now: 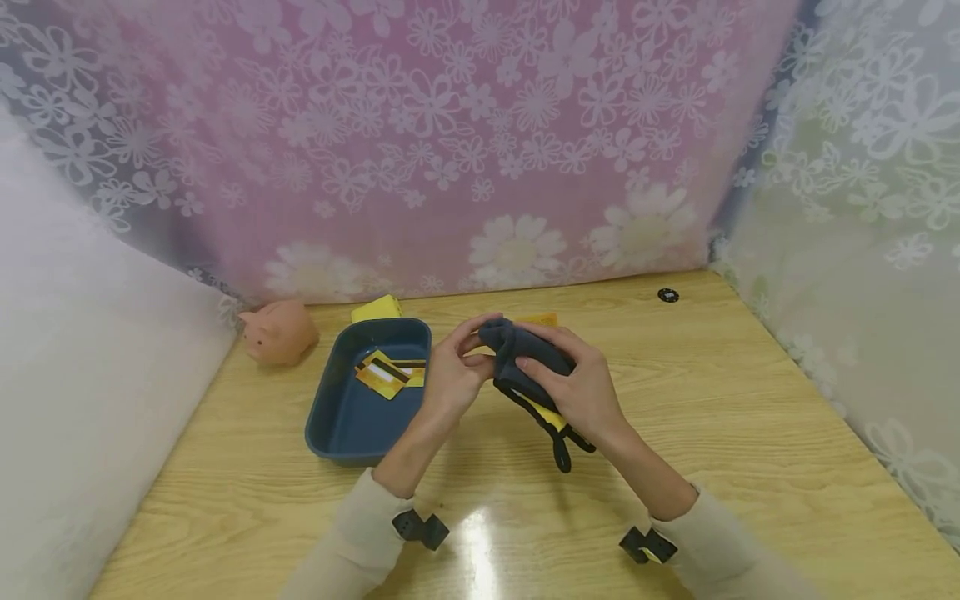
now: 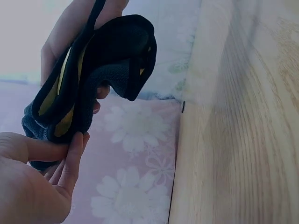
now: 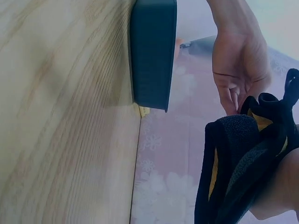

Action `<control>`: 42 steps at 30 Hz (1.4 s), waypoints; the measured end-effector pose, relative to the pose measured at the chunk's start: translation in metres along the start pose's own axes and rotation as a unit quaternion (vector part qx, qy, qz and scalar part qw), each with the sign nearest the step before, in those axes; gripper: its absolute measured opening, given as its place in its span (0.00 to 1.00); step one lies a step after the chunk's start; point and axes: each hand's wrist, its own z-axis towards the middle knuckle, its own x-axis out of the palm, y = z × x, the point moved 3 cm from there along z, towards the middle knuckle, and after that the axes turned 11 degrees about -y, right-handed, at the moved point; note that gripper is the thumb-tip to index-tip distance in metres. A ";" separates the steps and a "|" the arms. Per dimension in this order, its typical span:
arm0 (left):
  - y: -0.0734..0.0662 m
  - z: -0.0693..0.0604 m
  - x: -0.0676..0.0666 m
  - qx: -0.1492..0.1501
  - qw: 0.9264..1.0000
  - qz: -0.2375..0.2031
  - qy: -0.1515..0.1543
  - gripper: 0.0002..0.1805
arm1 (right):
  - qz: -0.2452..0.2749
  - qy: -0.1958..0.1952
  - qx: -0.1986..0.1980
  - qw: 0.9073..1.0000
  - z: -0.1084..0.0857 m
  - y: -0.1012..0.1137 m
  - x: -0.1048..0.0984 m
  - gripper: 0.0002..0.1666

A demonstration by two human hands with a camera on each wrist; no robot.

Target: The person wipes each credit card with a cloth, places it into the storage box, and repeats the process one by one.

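Observation:
Both hands hold a folded dark blue-grey cloth [image 1: 536, 358] above the table. It has black edging, a yellow inner side and a black hanging loop [image 1: 562, 454]. My left hand [image 1: 456, 371] pinches its bunched end between thumb and fingers, plainest in the left wrist view, where the left hand [image 2: 35, 179] is below the folds. My right hand [image 1: 585, 383] grips the other part, its thumb lying on top. In the right wrist view the cloth's [image 3: 243, 158] layered folds show, and they hide part of the right hand's fingers.
Left of the hands stands a dark blue bin [image 1: 318, 425] with yellow cards [image 1: 384, 375] inside. Beyond it are a pink piggy bank [image 1: 279, 333] and a yellow block [image 1: 378, 308]. An orange-yellow flat piece [image 1: 542, 319] shows behind the cloth. A black round chip [image 1: 667, 295] lies far right.

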 end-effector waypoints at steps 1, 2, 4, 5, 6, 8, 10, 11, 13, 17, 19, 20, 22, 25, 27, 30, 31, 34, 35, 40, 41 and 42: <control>0.000 0.000 0.000 -0.001 1.000 -0.001 -0.001 0.32 | -0.004 -0.002 0.000 1.000 0.000 0.000 0.000 0.25; 0.000 0.000 0.000 -0.002 1.000 -0.003 -0.002 0.32 | -0.006 -0.003 0.000 1.000 0.000 -0.001 -0.001 0.25; 0.001 0.000 0.000 -0.004 1.000 -0.005 -0.002 0.32 | -0.012 -0.004 0.000 1.000 0.000 -0.002 -0.002 0.25; 0.001 0.000 0.000 -0.004 1.000 -0.007 -0.001 0.33 | -0.014 -0.004 0.000 1.000 0.001 -0.002 -0.003 0.25; 0.001 0.000 0.000 -0.004 1.000 -0.009 -0.001 0.34 | -0.018 -0.005 0.000 1.000 0.001 -0.003 -0.004 0.25; 0.002 -0.001 0.000 0.000 1.000 -0.012 -0.001 0.35 | -0.026 -0.007 -0.001 1.000 0.001 -0.005 -0.006 0.25; 0.002 -0.001 -0.001 0.003 1.000 -0.019 -0.002 0.36 | -0.033 -0.009 0.001 0.999 0.002 -0.007 -0.008 0.25; 0.002 -0.002 -0.001 0.003 1.000 -0.022 -0.003 0.36 | -0.035 -0.010 0.002 0.999 0.003 -0.008 -0.010 0.26; 0.002 -0.002 -0.002 0.005 1.000 -0.030 -0.005 0.36 | -0.036 -0.012 0.004 0.999 0.003 -0.010 -0.013 0.26; 0.003 -0.002 -0.004 0.007 0.999 -0.043 -0.005 0.36 | -0.028 -0.016 0.003 0.999 0.004 -0.011 -0.021 0.26; 0.003 -0.002 -0.004 0.009 0.999 -0.049 -0.005 0.36 | -0.030 -0.024 -0.001 0.999 0.004 -0.012 -0.026 0.26; 0.003 -0.002 -0.004 0.008 0.999 -0.051 -0.005 0.36 | -0.035 -0.029 -0.005 0.999 0.004 -0.012 -0.028 0.26; 0.003 -0.002 -0.005 0.005 0.998 -0.056 -0.008 0.36 | -0.048 -0.040 -0.008 0.998 0.005 -0.014 -0.034 0.26; 0.003 -0.002 -0.007 -0.006 0.998 -0.062 -0.014 0.35 | -0.063 -0.054 -0.005 0.997 0.006 -0.017 -0.042 0.26; 0.003 -0.001 -0.007 -0.014 0.998 -0.066 -0.016 0.35 | -0.069 -0.060 0.002 0.996 0.007 -0.020 -0.047 0.26; 0.003 0.001 -0.009 -0.024 0.997 -0.070 -0.021 0.35 | -0.071 -0.071 0.019 0.995 0.008 -0.024 -0.055 0.26; 0.003 0.002 -0.010 -0.027 0.997 -0.071 -0.022 0.35 | -0.074 -0.075 0.024 0.994 0.009 -0.025 -0.058 0.27; 0.003 0.003 -0.012 -0.031 0.997 -0.070 -0.028 0.35 | -0.075 -0.085 0.046 0.992 0.010 -0.029 -0.066 0.27; 0.003 0.003 -0.013 -0.033 0.997 -0.071 -0.029 0.35 | -0.073 -0.087 0.052 0.992 0.010 -0.030 -0.068 0.27; 0.004 0.004 -0.018 -0.033 0.997 -0.066 -0.035 0.35 | -0.046 -0.089 0.067 0.993 0.008 -0.024 -0.073 0.28; 0.004 0.005 -0.019 -0.033 0.997 -0.065 -0.036 0.35 | -0.037 -0.087 0.066 0.993 0.008 -0.021 -0.072 0.28; 0.004 0.005 -0.019 -0.032 0.997 -0.063 -0.036 0.35 | -0.027 -0.085 0.062 0.994 0.008 -0.019 -0.070 0.28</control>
